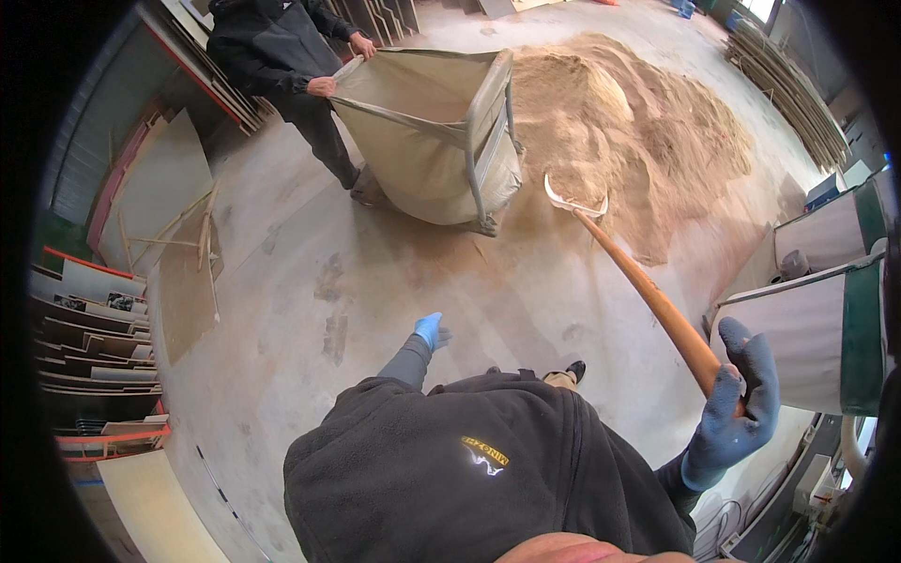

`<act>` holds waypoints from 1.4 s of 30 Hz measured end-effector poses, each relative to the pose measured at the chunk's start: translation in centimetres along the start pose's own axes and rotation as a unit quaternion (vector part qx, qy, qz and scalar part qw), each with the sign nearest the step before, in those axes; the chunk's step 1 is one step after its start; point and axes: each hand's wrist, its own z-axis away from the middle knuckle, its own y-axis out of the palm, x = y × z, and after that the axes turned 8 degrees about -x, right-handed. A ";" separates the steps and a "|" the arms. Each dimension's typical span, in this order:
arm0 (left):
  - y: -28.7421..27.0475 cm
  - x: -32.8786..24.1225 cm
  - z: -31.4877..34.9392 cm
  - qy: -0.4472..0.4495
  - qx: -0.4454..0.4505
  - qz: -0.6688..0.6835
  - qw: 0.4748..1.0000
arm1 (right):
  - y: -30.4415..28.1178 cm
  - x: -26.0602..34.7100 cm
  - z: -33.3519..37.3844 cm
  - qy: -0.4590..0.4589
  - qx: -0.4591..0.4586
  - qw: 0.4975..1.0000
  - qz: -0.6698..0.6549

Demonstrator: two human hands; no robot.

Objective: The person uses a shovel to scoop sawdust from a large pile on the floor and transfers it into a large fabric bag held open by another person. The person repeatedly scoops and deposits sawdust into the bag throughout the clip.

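My right hand (740, 405), in a blue-grey glove, grips the upper end of a long wooden-handled tool (648, 289) at the right. Its handle slants away to a pale, crescent-shaped head (574, 203) at the near edge of a big heap of sawdust-like brown material (638, 122). I cannot make out whether the head is a shovel blade or another kind. My left hand (432, 331), in a light blue glove, hangs beside my body over the floor, holding nothing, its fingers loosely stretched. Beyond it a large beige fabric bin (413, 174) on a metal frame stands tilted beside the heap.
A person in dark clothes (282, 56) holds the bin's far left rim with both hands. Fabric-sided carts (798, 328) stand at the right. Racks of boards (99, 366) line the left, and stacked boards (788, 89) lie at the far right. Cables (718, 525) run near my right side.
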 end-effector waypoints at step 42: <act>53.7 -19.8 4.6 -0.056 0.274 -0.289 0.916 | -22.9 -17.0 -12.7 0.296 0.142 0.936 -0.124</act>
